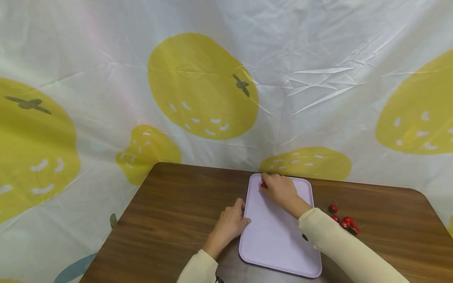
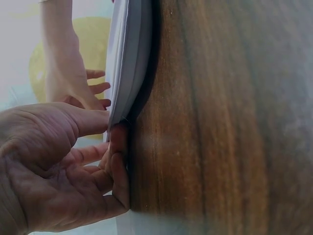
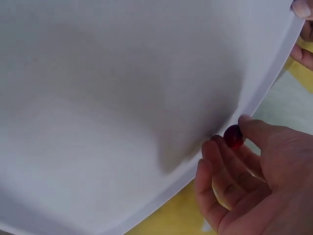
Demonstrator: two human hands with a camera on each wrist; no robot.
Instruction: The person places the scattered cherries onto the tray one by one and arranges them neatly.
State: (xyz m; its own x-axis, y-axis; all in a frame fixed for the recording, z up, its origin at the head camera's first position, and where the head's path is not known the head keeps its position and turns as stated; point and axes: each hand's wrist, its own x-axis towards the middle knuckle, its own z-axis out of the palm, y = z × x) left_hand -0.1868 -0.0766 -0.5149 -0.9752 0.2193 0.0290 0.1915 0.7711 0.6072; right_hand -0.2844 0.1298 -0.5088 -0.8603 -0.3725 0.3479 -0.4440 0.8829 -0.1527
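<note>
A pale lilac rectangular tray (image 1: 270, 237) lies on the wooden table. At its left edge, my left hand (image 1: 230, 221) holds the rim; in the left wrist view the thumb rests on the rim and the curled fingers (image 2: 120, 169) are at its underside. My right hand (image 1: 282, 191) is over the far left part of the tray. Between its thumb and fingertips it pinches a dark red cherry (image 3: 234, 137), close above the tray surface near the rim. Whether the cherry touches the tray I cannot tell.
To the right of the tray, several red cherries (image 1: 344, 225) lie on the brown table (image 1: 177, 212), some with stems. One cherry (image 1: 333, 208) sits a little behind the others. Behind the table hangs a white cloth (image 1: 106, 98) with yellow fruit prints.
</note>
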